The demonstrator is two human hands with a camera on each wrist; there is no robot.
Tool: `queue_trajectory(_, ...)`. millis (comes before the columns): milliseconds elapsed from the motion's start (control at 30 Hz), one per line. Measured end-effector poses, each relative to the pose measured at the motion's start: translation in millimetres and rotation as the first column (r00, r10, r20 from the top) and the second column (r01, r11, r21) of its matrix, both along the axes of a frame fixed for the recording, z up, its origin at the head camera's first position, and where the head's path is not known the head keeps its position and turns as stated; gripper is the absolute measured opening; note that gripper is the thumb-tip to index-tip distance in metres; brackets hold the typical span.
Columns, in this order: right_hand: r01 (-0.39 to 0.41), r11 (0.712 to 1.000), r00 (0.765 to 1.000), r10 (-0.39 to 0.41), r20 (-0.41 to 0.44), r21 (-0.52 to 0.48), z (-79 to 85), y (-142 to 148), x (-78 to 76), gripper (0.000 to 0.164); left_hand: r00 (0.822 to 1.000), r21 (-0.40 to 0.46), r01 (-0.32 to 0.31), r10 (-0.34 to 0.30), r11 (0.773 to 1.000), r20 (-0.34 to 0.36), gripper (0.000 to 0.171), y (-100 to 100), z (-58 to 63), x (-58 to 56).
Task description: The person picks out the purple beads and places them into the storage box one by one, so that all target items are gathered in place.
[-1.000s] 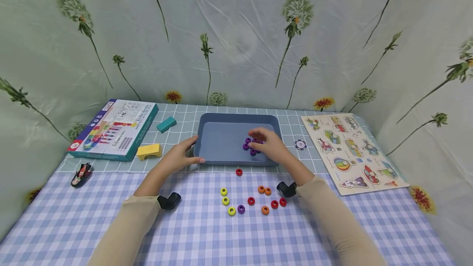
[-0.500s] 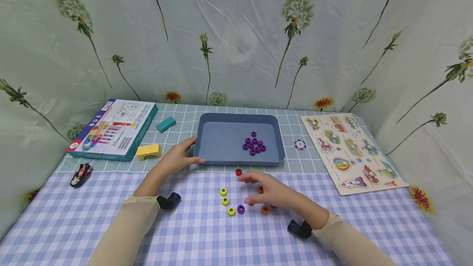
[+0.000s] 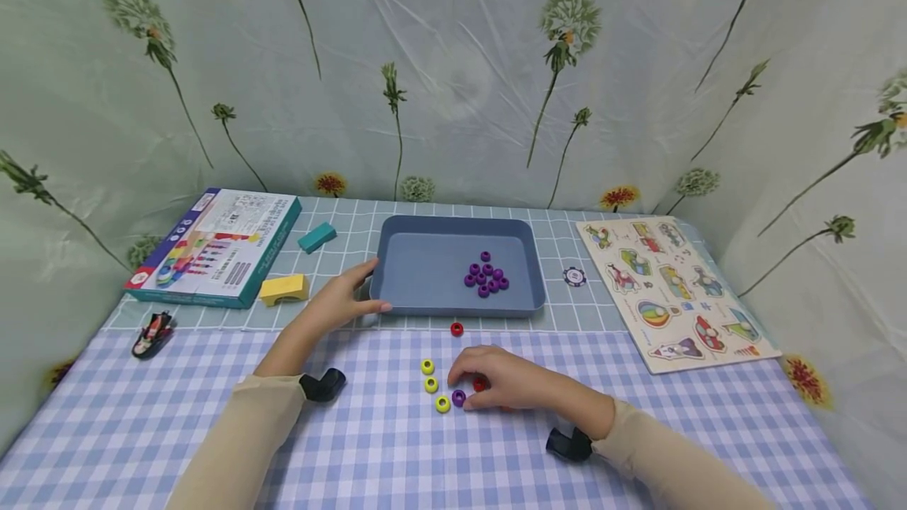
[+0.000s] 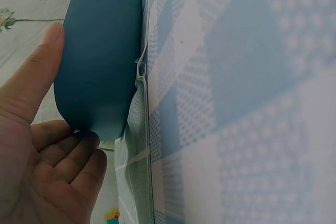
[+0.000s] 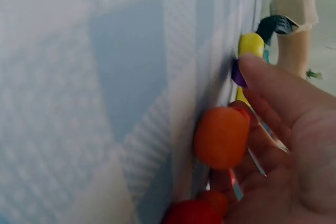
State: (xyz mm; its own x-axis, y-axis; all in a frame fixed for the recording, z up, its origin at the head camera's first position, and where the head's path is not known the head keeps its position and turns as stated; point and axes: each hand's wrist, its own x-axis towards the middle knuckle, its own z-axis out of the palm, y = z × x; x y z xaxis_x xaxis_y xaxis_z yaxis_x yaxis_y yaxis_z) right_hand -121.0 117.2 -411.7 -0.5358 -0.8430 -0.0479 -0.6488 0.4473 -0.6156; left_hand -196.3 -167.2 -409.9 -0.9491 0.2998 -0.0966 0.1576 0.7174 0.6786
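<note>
My left hand [image 3: 333, 305] holds the left front corner of a shallow blue tray [image 3: 418, 311]; in the left wrist view its thumb lies against the tray wall [image 4: 100, 51], with bent fingers near the corner. Several purple beads [image 3: 485, 279] sit in the tray's right half. Over the checked cloth, my right hand [image 3: 506, 380] is low, thumb and index finger apart around a loose purple bead [image 3: 459, 398]. The right wrist view shows the thumb tip at that purple bead [image 5: 238, 74], with an orange bead [image 5: 222, 137] and a red bead [image 5: 193, 213] close to the hand.
Three yellow beads [image 3: 431, 385] lie left of the right hand. One red bead [image 3: 457, 329] is just before the tray. Around stand a boxed toy [image 3: 220, 246], a yellow block [image 3: 285, 289], a teal block [image 3: 316, 237], a poker chip [image 3: 575, 277] and a puzzle board [image 3: 673, 290].
My right hand has come out of the tray, back toward me, and then lowered leftward to the loose purple bead. The left hand stays at the tray corner.
</note>
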Motion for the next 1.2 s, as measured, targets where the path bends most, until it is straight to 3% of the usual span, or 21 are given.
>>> queue_trajectory(233, 0.008, 1.000, 1.000, -0.007, 0.030, -0.007, 1.4, -3, -1.5, 0.017, 1.000, 0.002, -0.001, 0.001, 1.000, 0.006, 0.094, 0, -0.2, -0.6)
queue_trajectory(433, 0.142, 0.979, 0.984, -0.125, 0.125, -0.143, 13.9, 2, -9.8, 0.018, 1.000, 0.004, -0.004, 0.004, 1.000, 0.006, 0.091, 1, 0.9, 0.1)
queue_trajectory(567, 0.220, 0.937, 0.975, -0.200, 0.102, -0.272, 27.4, 6, -27.8, 0.019, 1.000, 0.009, -0.003, 0.003, 1.000, 0.005, 0.091, 1, 1.3, 0.2)
queue_trajectory(633, 0.276, 0.902, 0.960, -0.245, 0.134, -0.332, 36.5, 7, -37.6, 0.020, 1.000, 0.011, -0.003, 0.002, 1.000, 0.006, 0.091, 1, 1.2, 0.3)
queue_trajectory(800, 0.435, 0.812, 0.900, -0.373, 0.227, -0.389, 47.4, 4, -66.7, 0.021, 1.000, 0.013, -0.001, 0.000, 1.000, 0.012, 0.093, 1, 1.3, 1.2)
queue_trajectory(967, 0.516, 0.769, 0.857, -0.460, 0.234, -0.378, 25.0, 0, -102.5, 0.021, 1.000, 0.017, 0.000, 0.000, 1.000, 0.015, 0.097, 1, 1.1, 1.4)
queue_trajectory(1067, 0.535, 0.777, 0.844, -0.504, 0.182, -0.332, 10.4, -4, -117.2, 0.020, 1.000, 0.019, -0.001, 0.001, 1.000, 0.013, 0.096, 1, 0.7, 0.9)
queue_trajectory(1200, 0.546, 0.790, 0.835, -0.540, 0.106, -0.277, 3.6, -11, -124.2, 0.019, 1.000, 0.016, -0.003, 0.003, 1.000, 0.009, 0.094, 1, 0.8, 0.8)
